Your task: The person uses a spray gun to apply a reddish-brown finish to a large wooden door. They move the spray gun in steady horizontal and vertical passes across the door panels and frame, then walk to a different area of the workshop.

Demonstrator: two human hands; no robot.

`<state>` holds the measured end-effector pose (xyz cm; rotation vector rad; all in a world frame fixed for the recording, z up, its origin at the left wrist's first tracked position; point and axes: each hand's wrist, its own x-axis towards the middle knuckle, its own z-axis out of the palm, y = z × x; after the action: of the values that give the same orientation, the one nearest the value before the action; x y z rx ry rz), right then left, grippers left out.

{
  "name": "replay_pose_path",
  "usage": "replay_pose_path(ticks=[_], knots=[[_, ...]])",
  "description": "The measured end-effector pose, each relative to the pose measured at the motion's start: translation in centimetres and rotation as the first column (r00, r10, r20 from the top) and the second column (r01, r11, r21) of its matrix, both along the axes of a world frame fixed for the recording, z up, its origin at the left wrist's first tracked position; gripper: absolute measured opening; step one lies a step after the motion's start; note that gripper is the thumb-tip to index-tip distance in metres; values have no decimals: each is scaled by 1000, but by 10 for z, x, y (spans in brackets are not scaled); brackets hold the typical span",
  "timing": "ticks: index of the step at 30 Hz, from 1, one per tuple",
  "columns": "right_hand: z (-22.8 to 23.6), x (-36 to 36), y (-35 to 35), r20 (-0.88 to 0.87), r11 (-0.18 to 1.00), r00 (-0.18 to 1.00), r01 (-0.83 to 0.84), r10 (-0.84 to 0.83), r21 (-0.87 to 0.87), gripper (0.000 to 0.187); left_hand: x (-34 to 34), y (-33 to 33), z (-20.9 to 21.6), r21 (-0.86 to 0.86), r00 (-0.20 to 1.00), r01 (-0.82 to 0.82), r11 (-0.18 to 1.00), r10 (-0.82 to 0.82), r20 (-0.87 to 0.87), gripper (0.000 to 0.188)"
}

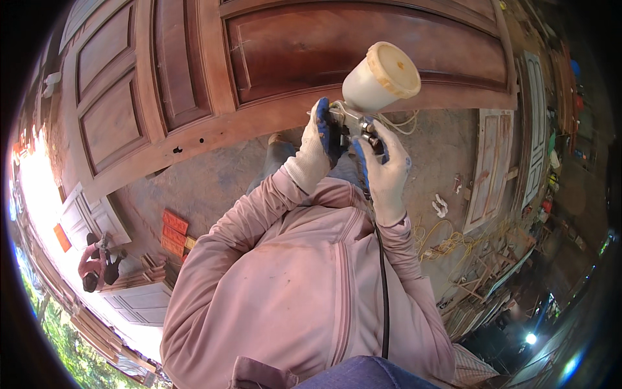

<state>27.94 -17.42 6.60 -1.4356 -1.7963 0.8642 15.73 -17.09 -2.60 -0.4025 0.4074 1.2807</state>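
In front of my chest I hold a metal spray gun point(352, 121) with a stained white paint cup point(370, 83) on top. My left hand point(316, 144), in a white glove with a blue palm, is closed around the gun's body. At the gun's right side, the gloved fingers of my right hand point(389, 172) close on its small metal knobs, partly hiding them. Just beyond the gun lies a large reddish-brown panelled wooden door point(217, 123), its near edge passing close to the cup.
A pale hose point(405, 126) loops behind the gun; a black cable point(384, 285) runs down my jacket. Yellow hose point(453, 243) lies coiled on the floor at right, near a leaning door point(491, 165). Another person point(97, 262) crouches at far left beside red blocks point(173, 232).
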Motion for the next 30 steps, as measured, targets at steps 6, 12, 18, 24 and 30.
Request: replay_pose_path(ticks=[6,12,18,24,30], knots=[[5,15,2,127,976,992,-21,-7,216,18,19,4,6,-130,978,69,989,-93,-189,40],[13,29,2,236,969,969,13,-73,248,13,36,10,18,-130,961,168,977,-192,-199,42],[15,37,1,272,968,960,-4,-66,252,14,47,13,6,-233,949,199,952,-246,-196,37],[19,42,11,455,972,890,-137,36,191,19,47,11,9,-310,969,93,946,-158,-192,33],[31,43,18,750,962,652,-261,114,81,11,48,10,-6,-243,961,145,959,-195,-197,33]])
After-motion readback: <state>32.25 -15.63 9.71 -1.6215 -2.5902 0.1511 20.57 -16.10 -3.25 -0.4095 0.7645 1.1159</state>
